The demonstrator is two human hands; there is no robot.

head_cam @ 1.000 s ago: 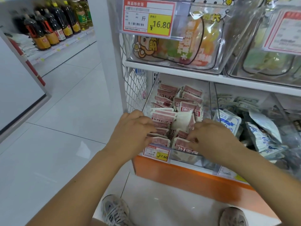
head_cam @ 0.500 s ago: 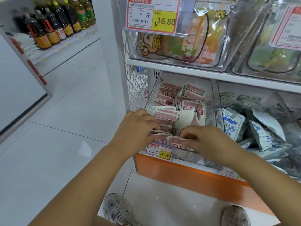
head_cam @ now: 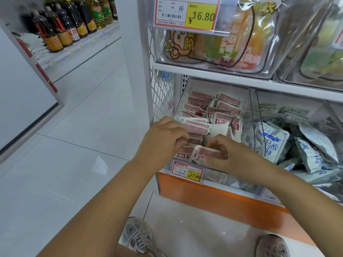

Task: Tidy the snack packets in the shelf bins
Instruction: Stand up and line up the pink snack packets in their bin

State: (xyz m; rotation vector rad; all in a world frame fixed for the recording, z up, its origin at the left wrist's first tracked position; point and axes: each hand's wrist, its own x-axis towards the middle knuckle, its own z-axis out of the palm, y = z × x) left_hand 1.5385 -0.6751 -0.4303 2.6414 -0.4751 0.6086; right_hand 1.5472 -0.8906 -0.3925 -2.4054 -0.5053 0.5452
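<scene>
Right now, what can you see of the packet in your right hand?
The packet is a small flat pouch, glossy like plastic film, white-edged with a pinkish-red panel and red characters low on its face. It stands roughly upright at the front of the clear bin, just above the price tag. The right hand pinches its top right edge; a neighbour packet touches its left side.
</scene>
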